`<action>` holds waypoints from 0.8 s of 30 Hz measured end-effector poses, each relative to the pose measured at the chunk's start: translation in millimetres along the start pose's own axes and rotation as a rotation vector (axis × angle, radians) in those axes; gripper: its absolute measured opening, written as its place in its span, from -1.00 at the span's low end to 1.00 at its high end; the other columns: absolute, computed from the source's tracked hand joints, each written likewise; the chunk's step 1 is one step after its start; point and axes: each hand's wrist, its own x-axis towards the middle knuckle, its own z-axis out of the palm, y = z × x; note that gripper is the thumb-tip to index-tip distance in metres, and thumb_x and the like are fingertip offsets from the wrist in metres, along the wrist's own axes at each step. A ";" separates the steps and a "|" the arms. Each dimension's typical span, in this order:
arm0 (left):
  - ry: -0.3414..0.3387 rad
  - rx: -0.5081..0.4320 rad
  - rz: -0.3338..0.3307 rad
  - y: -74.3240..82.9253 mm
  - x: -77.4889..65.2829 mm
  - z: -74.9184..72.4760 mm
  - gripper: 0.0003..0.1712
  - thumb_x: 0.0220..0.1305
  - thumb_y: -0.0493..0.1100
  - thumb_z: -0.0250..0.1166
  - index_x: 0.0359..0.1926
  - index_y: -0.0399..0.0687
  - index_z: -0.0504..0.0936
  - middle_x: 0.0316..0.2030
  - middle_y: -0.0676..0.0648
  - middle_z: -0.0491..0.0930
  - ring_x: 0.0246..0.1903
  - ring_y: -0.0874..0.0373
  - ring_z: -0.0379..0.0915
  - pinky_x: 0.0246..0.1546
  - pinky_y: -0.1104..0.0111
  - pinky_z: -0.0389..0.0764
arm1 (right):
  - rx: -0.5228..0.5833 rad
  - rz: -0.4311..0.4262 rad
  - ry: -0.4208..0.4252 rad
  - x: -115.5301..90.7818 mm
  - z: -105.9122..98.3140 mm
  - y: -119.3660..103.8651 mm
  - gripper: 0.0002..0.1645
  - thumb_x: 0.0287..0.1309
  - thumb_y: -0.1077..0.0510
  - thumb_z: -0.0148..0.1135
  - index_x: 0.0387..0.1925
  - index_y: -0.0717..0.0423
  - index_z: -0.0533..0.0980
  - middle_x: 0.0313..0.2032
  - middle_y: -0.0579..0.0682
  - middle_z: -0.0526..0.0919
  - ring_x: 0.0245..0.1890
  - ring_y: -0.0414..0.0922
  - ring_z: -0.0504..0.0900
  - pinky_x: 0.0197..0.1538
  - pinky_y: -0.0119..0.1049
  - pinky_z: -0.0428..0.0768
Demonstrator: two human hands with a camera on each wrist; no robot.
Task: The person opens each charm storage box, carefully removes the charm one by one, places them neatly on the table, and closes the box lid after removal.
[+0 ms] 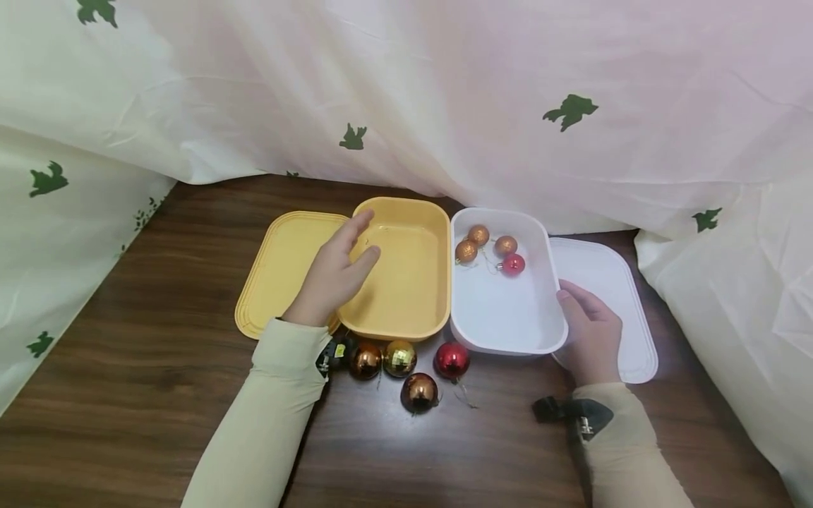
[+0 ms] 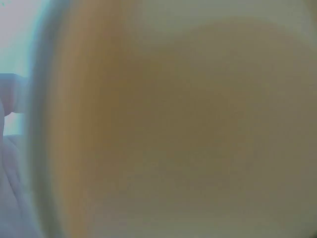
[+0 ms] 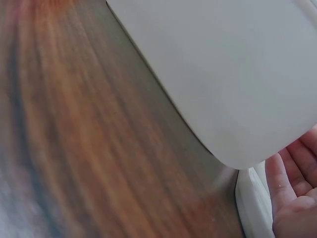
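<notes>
My left hand [image 1: 336,271] hovers over the left edge of the yellow container [image 1: 406,282], fingers extended and thumb apart, holding nothing. The left wrist view is mostly a yellow-brown blur, with part of the hand at its left edge. At the right wall of the white container [image 1: 502,317], my right hand [image 1: 593,331] touches the outside with fingertips and thumb near the rim. The right wrist view shows that hand [image 3: 299,178] beside the container's corner. Inside the white container lie three orange glitter baubles [image 1: 505,245] and a small red bauble [image 1: 513,264].
In front of the containers lie two brown baubles [image 1: 419,393], a gold one [image 1: 399,358] and a red one [image 1: 452,360]. A yellow lid [image 1: 279,261] is at the left, a white lid [image 1: 629,331] at the right. A patterned curtain [image 1: 444,106] borders the wooden table [image 1: 140,353].
</notes>
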 end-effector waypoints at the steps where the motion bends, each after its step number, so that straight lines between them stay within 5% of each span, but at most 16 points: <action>1: -0.005 0.005 0.014 3.4 1.5 1.2 -0.36 0.35 0.03 0.04 0.40 0.12 0.11 0.35 0.17 0.12 0.32 0.24 0.03 0.29 0.29 0.13 | 0.001 0.005 -0.001 -0.1 -0.1 0.0 -0.61 0.13 -0.17 0.20 -0.03 -0.17 0.61 0.00 -0.08 0.61 -0.05 -0.16 0.58 -0.25 -0.50 0.57; 16: -0.041 0.025 0.111 44.2 20.3 24.1 -0.43 0.32 -0.12 0.08 0.32 -0.11 0.27 0.28 0.02 0.30 0.26 0.25 0.16 0.24 0.39 0.22 | 0.066 0.046 -0.013 -0.1 0.2 -2.6 -0.58 0.11 -0.15 0.24 -0.03 -0.10 0.61 -0.02 -0.03 0.62 -0.11 -0.13 0.62 -0.28 -0.45 0.60; 24: -0.075 -0.007 0.087 57.8 23.7 34.5 -0.45 0.32 -0.10 0.08 0.31 -0.07 0.30 0.25 0.04 0.34 0.23 0.34 0.19 0.22 0.49 0.20 | 0.071 0.046 -0.009 0.1 -0.8 -2.1 -0.57 0.10 -0.15 0.25 -0.04 -0.08 0.61 -0.04 -0.02 0.62 -0.12 -0.12 0.62 -0.29 -0.45 0.60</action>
